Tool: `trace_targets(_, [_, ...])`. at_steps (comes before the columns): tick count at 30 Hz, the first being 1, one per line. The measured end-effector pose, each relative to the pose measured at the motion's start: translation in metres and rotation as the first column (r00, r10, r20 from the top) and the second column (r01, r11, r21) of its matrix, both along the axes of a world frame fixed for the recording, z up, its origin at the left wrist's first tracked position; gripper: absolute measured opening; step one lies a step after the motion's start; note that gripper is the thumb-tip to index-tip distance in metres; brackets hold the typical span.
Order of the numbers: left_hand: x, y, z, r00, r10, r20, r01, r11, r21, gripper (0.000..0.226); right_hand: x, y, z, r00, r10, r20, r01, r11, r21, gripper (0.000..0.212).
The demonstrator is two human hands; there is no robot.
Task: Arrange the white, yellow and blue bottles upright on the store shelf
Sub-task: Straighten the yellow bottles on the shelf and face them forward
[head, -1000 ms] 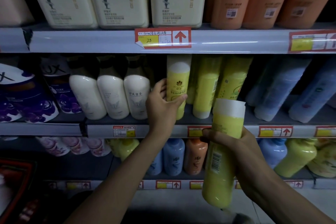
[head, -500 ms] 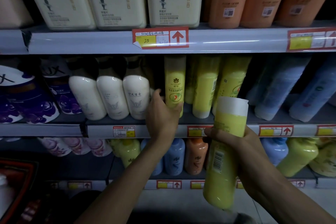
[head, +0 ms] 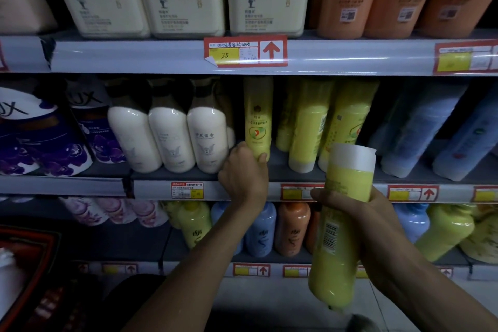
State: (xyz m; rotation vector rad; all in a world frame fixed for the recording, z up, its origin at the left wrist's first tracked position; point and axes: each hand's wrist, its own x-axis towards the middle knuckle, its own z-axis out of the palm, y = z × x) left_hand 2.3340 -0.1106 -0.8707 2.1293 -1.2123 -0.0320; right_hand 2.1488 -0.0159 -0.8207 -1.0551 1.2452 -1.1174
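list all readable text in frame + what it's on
"25": handwritten on the yellow price tag, top shelf rail.
"UX": purple-flowered pack, middle shelf left; first letter hidden.
Bottle labels, barcodes and the other shelf tags: too small or blurred to read.

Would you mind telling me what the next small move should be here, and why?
Probably let the left hand release the shelved yellow bottle, which already looks upright on the middle shelf beside the white bottles. That would clear the way for the right hand to shelve the held yellow bottle, which is off the shelf.
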Motion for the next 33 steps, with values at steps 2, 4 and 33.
trace_targets(2, [0.001,-0.005,0.001,0.999,-0.008,0.041,0.007,1.000,0.028,0.036,0.000,0.000,0.000,1.000,-0.001,0.003,0.001,1.000,0.006,0.029])
trace_targets(4, [0.002,-0.010,0.003,0.998,-0.009,0.068,0.005,0.998,0.063,0.037,-0.001,-0.001,0.000,1.000,0.003,0.009,-0.003,1.000,0.008,0.027])
trace_targets(33, [-0.007,-0.034,0.000,0.988,0.072,-0.135,-0.065,0.997,0.049,0.045,-0.001,-0.012,-0.007,0.998,0.047,-0.050,-0.046,0.999,0.013,0.033])
